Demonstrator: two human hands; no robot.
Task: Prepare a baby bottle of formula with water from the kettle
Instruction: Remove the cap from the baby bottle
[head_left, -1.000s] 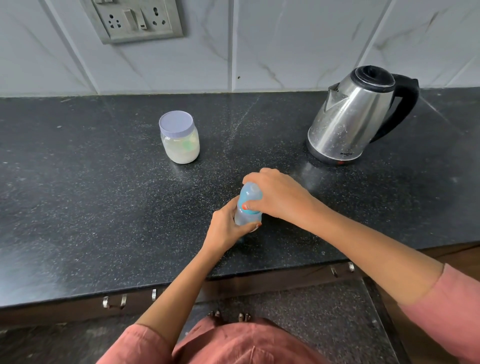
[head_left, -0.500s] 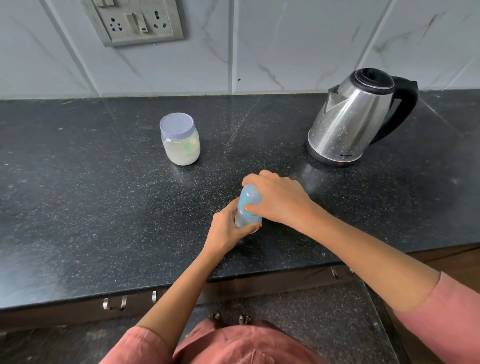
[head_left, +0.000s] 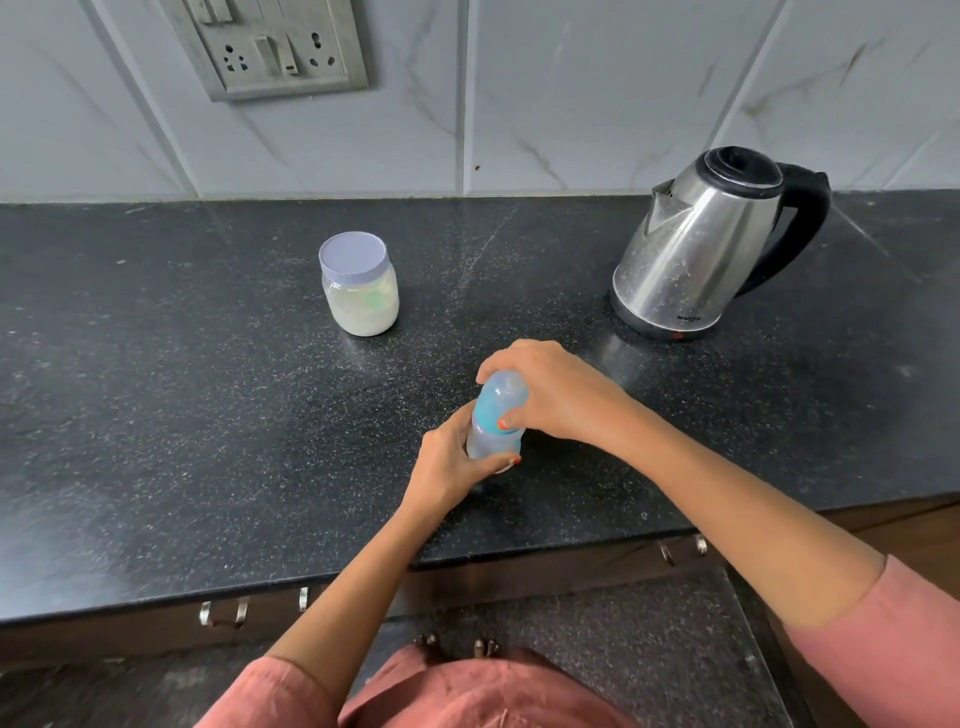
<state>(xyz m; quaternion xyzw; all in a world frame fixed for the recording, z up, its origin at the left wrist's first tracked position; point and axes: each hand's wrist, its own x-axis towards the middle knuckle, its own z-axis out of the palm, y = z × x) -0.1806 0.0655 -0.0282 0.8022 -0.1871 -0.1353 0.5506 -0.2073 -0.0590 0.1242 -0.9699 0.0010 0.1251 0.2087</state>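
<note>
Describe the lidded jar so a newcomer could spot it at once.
Start at the wall socket panel above the black counter. Below it, slightly right, stands a small clear jar of pale contents. Its flat lilac lid sets it apart from the steel kettle.

Domestic kitchen. Evidence: a black speckled polished-stone countertop (head_left: 156, 415) spans the middle of the frame, backed by pale grey marble-look wall tiles (head_left: 571, 104). A grey switch-and-socket plate (head_left: 270, 47) is set into the wall at upper left. A stainless-steel electric kettle with black handle (head_left: 691, 260) stands on the counter at right. A clear plastic jar with lilac lid (head_left: 358, 291), holding whitish powder, stands left of centre. Dark wooden cabinet fronts (head_left: 104, 642) with metal pull handles (head_left: 205, 614) run beneath the counter edge at lower left.
</note>
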